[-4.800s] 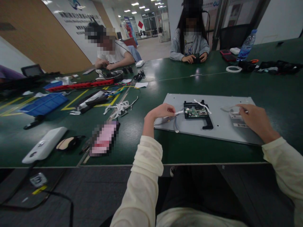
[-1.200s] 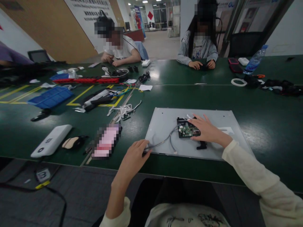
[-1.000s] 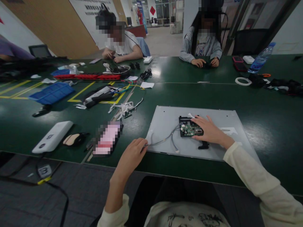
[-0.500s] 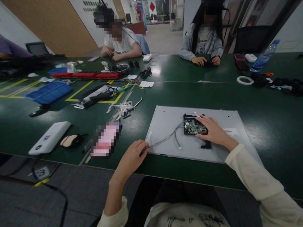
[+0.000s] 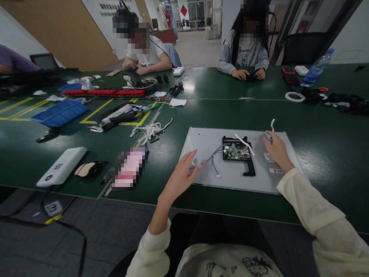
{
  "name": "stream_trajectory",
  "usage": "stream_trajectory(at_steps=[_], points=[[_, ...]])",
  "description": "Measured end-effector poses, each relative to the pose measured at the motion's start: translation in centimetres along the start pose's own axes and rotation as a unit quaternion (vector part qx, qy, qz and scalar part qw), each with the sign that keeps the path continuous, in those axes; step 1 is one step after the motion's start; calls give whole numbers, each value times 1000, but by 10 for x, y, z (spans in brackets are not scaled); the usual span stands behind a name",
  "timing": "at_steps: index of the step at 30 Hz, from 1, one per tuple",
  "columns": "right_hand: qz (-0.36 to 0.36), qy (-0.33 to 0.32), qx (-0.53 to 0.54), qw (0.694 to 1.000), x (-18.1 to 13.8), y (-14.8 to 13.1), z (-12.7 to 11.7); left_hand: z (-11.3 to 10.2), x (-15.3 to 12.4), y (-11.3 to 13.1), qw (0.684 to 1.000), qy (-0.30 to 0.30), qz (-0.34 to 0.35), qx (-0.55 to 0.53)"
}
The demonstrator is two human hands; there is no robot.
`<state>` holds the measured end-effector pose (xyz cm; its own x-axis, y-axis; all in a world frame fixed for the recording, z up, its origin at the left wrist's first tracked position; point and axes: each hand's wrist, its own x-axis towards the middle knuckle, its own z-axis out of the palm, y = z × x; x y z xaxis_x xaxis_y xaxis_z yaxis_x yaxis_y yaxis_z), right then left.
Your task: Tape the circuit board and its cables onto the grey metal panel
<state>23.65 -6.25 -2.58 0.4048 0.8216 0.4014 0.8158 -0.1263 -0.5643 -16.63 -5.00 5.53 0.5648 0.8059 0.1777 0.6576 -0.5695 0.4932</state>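
Note:
A grey metal panel (image 5: 219, 175) lies flat on the green table in front of me. On it sits a black bracket with a small green circuit board (image 5: 236, 151), a white strip across it and grey wires (image 5: 211, 159) trailing left. My left hand (image 5: 182, 177) lies at the panel's left edge, fingers stretched over the wire ends. My right hand (image 5: 276, 151) is at the panel's far right, fingers pinched on a thin white strip (image 5: 272, 125) that curls upward.
To the left lie a pink blurred object (image 5: 128, 168), a white device (image 5: 61, 166), white strips (image 5: 148, 132), a blue tray (image 5: 59, 112) and a red bar (image 5: 103, 92). Two people sit across the table. A water bottle (image 5: 317, 69) and tape ring (image 5: 293, 96) are far right.
My right hand left the circuit board and went right, lifting a white strip. My left hand let go of the wire at the table edge and moved up onto the panel, fingers extended.

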Motion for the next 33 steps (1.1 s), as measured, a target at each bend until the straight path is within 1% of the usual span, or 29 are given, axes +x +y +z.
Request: stream_trajectory(at_steps=[4,8,12,15,17,19,21,23,25,27,29,31,33], points=[[-33,-11,-13,999,-2,5,11,19,2,-4,999,17,-26,9],[-37,-10,-9,999,-2,0,14,28,-8,-12,998,33,-33,38],[-41,-27,-16,999,-2,-3,12,30,-13,-11,996,36,-20,75],[-40,-32,-17,999,-3,-5,10,23,-7,2,995,32,-21,96],[-34,-21,-4,999,-3,-7,9,15,4,20,993,8,-13,117],[-29,-6,16,999,-3,-11,8,8,21,45,990,-37,15,138],[-36,3,39,999,-3,-15,7,8,44,72,987,-43,53,147],[-53,0,61,997,-4,-21,7,17,72,94,984,-28,80,155],[-67,-9,75,995,-5,-25,7,34,99,107,982,-17,99,161],[-74,-16,76,994,-5,-28,7,55,122,110,980,0,90,176],[-77,-21,73,994,-5,-29,7,74,137,105,979,-5,89,182],[-80,-25,72,994,-5,-29,7,87,143,95,978,-8,88,189],[-82,-32,76,993,-6,-31,9,96,144,86,976,-5,94,196]])
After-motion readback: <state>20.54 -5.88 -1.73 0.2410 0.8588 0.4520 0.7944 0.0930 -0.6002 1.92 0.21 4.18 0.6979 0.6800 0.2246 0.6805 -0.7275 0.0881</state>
